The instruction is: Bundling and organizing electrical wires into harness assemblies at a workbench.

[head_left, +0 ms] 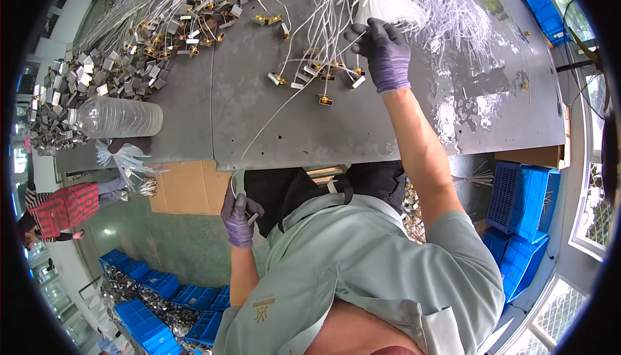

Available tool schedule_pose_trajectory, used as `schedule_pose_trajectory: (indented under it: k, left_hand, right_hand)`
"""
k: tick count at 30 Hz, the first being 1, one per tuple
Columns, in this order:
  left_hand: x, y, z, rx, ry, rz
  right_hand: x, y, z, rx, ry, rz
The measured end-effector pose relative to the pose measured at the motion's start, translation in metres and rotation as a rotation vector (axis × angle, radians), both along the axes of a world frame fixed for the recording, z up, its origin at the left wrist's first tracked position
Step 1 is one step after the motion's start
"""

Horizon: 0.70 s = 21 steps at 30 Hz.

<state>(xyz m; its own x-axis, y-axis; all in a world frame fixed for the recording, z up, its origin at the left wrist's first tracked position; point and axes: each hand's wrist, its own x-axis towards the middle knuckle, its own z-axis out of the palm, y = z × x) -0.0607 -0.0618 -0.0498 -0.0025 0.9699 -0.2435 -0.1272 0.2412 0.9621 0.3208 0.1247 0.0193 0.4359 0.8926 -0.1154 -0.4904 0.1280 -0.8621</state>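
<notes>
At the table's front edge, my left hand (238, 220), in a purple-grey glove, is closed around a thin white wire (262, 129). The wire curves up across the tabletop toward a cluster of wires with small metal-and-brass end pieces (325, 100). A small pale piece shows beside the left fingers; whether it is attached to the wire cannot be told. Farther out, my right hand (386, 54), gloved the same way, has its fingers apart beside these wires, just below a white bundle of strands (381, 2). Nothing is clearly held in it.
A clear plastic bottle (123, 117) lies at the left of the grey metal table (259, 138), by a heap of metal blocks (97, 74). Loose white strands (453, 19) spread at the far right. Blue crates (517, 200) stand at right, cardboard (187, 187) at left. Another person (65, 211) is farther left.
</notes>
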Motion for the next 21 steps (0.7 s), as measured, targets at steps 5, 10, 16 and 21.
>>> schedule_pose_trajectory:
  k: [5,10,16,21]
  left_hand:
    - [0.002,0.003,0.001,0.025,-0.014,0.078]
    - [0.005,0.009,0.012,-0.051,-0.201,-0.038]
    - [0.012,0.018,0.01,-0.025,-0.18,-0.003]
    - [0.007,0.015,0.006,0.014,-0.139,0.042]
  right_hand:
    - [-0.005,-0.003,0.006,0.008,-0.052,-0.085]
    - [-0.041,-0.027,0.0,-0.168,-0.155,0.294]
    - [-0.028,-0.011,0.007,-0.093,-0.071,0.177]
    - [-0.001,0.003,0.022,0.053,-0.106,-0.012]
